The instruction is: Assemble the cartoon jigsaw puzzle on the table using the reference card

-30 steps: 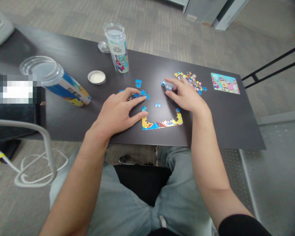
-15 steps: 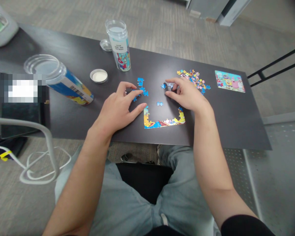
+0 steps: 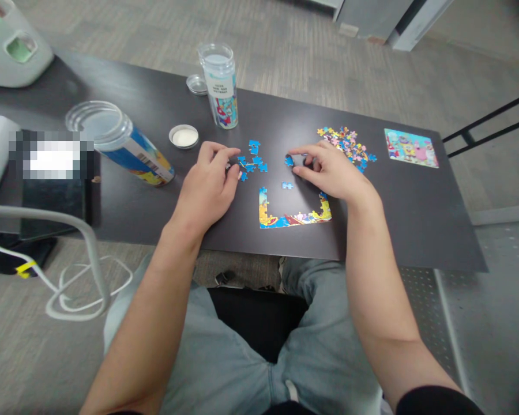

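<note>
- Stretching across the view, one dark table [image 3: 415, 225] bears everything listed below.
- Two tall clear cylinders stand on its left part: the bigger cylinder [image 3: 149, 158], with a blue label and a barcode, and the smaller cylinder [image 3: 223, 95], farther back.
- Two bare hands work at the middle. The left hand [image 3: 210, 184] has bent fingers, thumb and forefinger tips parted beside blue pieces; whether it pinches one, I cannot tell. The right hand [image 3: 331, 170] has thumb and forefinger apart, one on either side of a single blue piece [image 3: 289, 161]; whether they grip it, I cannot tell.
- One partly joined puzzle border [image 3: 294, 221] lies between the forearms, near the front edge: one bottom row, two short sides rising from it.
- One pile of loose pieces [image 3: 350, 144], many-coloured and too crowded to count, lies just beyond the right hand.
- One picture card [image 3: 412, 148] lies flat, right of the pile.
- Two round lids: one white inside [image 3: 184, 138], one clear lid [image 3: 196, 84] behind the smaller cylinder.
- One cluster of blue pieces [image 3: 253, 164], number unclear, lies just beside the left fingertips.
- One small blue bit [image 3: 287, 185], perhaps two joined pieces, lies just above the border.
</note>
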Available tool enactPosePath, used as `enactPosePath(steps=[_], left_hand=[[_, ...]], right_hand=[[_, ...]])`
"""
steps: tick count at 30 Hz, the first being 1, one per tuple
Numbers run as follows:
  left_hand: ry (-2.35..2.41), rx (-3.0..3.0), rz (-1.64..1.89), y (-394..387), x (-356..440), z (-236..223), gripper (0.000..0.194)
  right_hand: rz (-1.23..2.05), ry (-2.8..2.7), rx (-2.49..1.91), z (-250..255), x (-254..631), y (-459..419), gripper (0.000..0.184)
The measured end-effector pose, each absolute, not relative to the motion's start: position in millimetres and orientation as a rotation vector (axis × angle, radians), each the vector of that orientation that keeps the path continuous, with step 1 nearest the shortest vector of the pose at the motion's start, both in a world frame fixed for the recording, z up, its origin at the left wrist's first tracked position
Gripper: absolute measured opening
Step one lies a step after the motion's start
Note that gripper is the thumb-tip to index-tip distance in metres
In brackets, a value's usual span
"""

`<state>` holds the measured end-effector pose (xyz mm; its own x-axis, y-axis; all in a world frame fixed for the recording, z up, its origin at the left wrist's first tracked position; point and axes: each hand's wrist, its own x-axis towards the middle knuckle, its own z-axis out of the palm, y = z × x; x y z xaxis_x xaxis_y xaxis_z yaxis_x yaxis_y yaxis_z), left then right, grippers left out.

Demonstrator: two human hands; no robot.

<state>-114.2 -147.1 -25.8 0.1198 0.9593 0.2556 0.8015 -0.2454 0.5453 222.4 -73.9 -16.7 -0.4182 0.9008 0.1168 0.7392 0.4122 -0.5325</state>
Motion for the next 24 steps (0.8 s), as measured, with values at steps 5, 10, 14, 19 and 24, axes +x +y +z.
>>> enactPosePath(steps=[5,10,14,19,24], left_hand=[[1.758,2.176,0.703,-151,-110,-17,0.054],[1.763,2.298,0.515,-154,-105,-9,0.054],[1.787,2.3,0.495,-154,-102,-8,0.058],[1.786,2.256,0.537,-153,-103,-10,0.06],[1.785,2.227,0.637,-153,-105,-17,0.058]], right_hand=[[0.611,-2.285,-1.421,-13,212,-80,0.057],[0.636,-2.372,-1.354,-3,186,-95,0.055],[0.651,-2.42,-1.377,7,176,-107,0.056],[0.608,-2.462,-1.363,17,179,-104,0.05],[0.48,-2.52,-1.334,14,164,-58,0.058]])
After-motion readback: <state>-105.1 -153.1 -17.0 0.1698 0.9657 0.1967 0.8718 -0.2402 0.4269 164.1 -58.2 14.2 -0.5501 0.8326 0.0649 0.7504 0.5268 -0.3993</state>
